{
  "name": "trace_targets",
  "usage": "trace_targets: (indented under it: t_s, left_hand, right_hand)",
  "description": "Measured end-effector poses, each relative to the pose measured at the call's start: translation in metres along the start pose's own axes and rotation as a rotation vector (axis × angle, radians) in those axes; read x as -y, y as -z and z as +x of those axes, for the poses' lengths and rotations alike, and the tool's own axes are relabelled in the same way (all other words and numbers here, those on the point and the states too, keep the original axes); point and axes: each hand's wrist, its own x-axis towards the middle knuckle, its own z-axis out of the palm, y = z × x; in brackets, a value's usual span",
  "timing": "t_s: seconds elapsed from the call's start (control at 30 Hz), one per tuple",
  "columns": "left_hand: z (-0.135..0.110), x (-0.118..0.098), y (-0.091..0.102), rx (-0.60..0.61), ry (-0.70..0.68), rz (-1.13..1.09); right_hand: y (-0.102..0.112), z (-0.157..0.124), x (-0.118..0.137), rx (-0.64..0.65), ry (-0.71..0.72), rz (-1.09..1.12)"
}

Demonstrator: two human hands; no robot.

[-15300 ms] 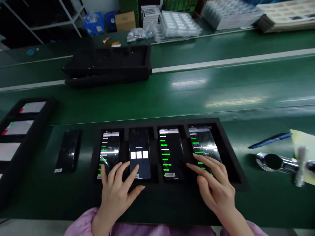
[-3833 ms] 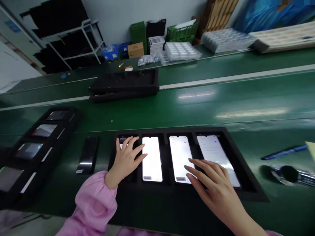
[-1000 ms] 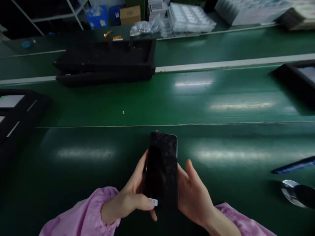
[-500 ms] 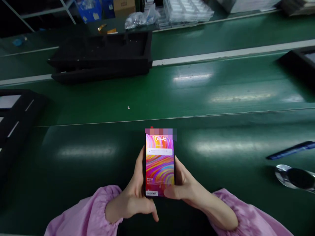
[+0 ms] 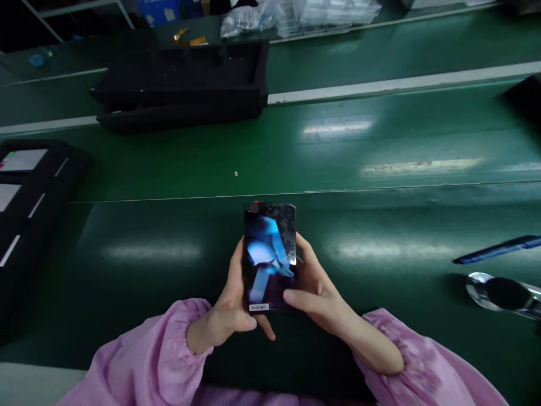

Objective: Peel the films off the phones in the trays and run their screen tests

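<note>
A smartphone [image 5: 270, 259] is held upright between both hands above the dark green bench, its screen towards me. Blue shapes on black fill the screen, and a small white barcode label sits at its lower left. My left hand [image 5: 232, 307] wraps the left edge and lower corner, with its thumb below the phone. My right hand [image 5: 319, 287] grips the right edge, its thumb lying on the lower right of the screen. The fingers behind the phone are hidden.
Black trays [image 5: 181, 84] stand across the belt at the back left, and another black tray [image 5: 38, 192] lies at the left. On the right are a blue pen [image 5: 499, 249] and a shiny metal object with a dark oval [image 5: 505, 293]. Clear plastic packs [image 5: 296, 17] lie at the back.
The phone's screen has gone from a bright pink and orange lock screen with a clock to blue shapes on black. Both hands still hold it, now slightly higher in view.
</note>
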Motion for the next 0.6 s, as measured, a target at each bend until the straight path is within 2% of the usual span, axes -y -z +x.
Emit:
trace_targets:
  t_s: [0.1,0.17,0.3,0.5,0.6]
  left_hand:
    - [0.003,-0.002,0.002,-0.002,-0.026,-0.044]
    - [0.004,-0.002,0.002,0.003,-0.028,-0.051]
    - [0.003,-0.004,0.002,0.036,-0.038,-0.037]
    - [0.0,-0.015,-0.005,0.07,-0.028,0.046]
    - [0.0,-0.016,-0.007,0.061,-0.037,0.062]
  right_hand:
    - [0.002,-0.003,0.0,0.13,0.028,-0.099]
    - [0.002,-0.005,-0.002,0.141,0.022,-0.11]
    - [0.001,-0.005,-0.005,0.122,-0.005,-0.101]
    - [0.006,-0.004,-0.011,0.004,-0.063,-0.01]
    - [0.005,-0.004,-0.011,-0.007,-0.069,-0.014]
